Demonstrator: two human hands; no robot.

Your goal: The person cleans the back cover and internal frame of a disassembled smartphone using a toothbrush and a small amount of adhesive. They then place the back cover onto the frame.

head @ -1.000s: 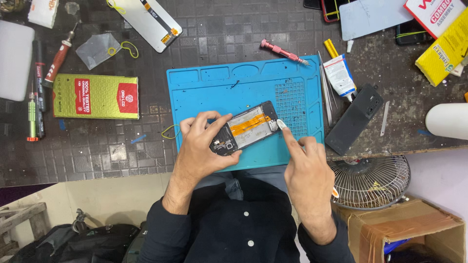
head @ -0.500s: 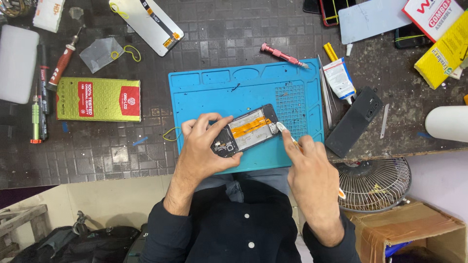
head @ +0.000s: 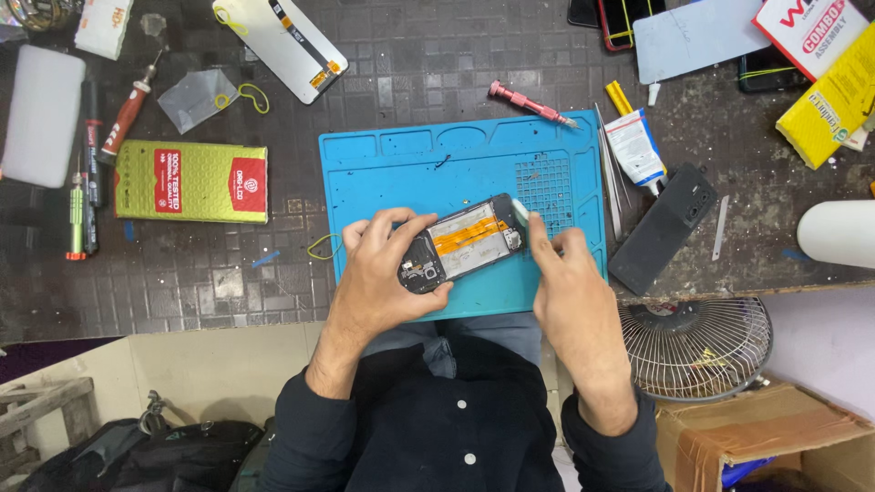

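Seen from the camera on the person's head, looking straight down: a person in a dark buttoned shirt sits at a dark tiled workbench (head: 273, 273). In front of them lies a blue repair mat (head: 401, 169) with small moulded compartments along its far edge.

The left hand (head: 387, 273) grips an opened phone (head: 463, 241), back cover off, fingers curled over its far long edge and thumb under the near edge. The phone lies tilted on the mat's near right part, showing an orange flex cable and its camera end toward the left hand.

The right hand (head: 570, 287) pinches a small pale pry tool (head: 520, 210) between forefinger and thumb, the tip touching the phone's far right corner.

To the right of the mat lie metal tweezers (head: 612, 187), a white tube (head: 635, 146) and a black phone back cover (head: 663, 228). A pink screwdriver (head: 529, 103) rests just beyond the mat. To the left sits a green and red box (head: 191, 180), with a red-handled screwdriver (head: 128, 111) farther off. A wire fan guard (head: 697, 346) shows below the bench edge on the right.
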